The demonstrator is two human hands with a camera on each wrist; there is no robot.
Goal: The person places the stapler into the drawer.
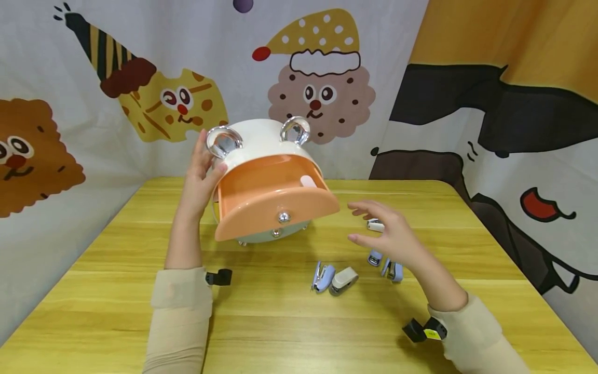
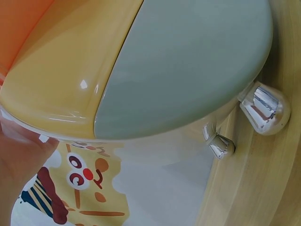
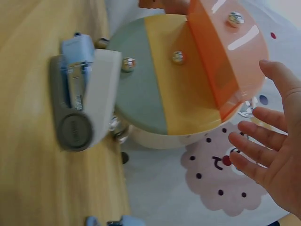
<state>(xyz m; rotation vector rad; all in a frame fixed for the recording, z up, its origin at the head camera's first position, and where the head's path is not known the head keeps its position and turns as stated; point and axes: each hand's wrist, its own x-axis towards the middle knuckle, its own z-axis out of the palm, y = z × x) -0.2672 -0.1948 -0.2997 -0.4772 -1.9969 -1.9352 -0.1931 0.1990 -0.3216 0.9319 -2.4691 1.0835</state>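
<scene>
A round storage box [image 1: 268, 136] shaped like an alarm clock, with a white shell and silver ears, stands tilted back over the table. Its orange top drawer [image 1: 275, 213] is pulled out, and a small white piece [image 1: 308, 181] shows inside. Below that, the right wrist view shows a yellow drawer [image 3: 181, 89] and a green drawer [image 3: 134, 80], both closed. My left hand [image 1: 201, 179] grips the box's left side, thumb at the front rim, fingers partly hidden behind. My right hand [image 1: 390, 231] hovers right of the orange drawer, fingers spread and holding nothing.
A blue mini stapler [image 1: 323, 277] and a grey-white stapler [image 1: 344, 281] lie before the box on the wooden table [image 1: 280, 332]. Under my right hand are more blue staplers [image 1: 392, 270] and a white one [image 1: 375, 225]. A cartoon-printed curtain [image 1: 252, 93] hangs behind.
</scene>
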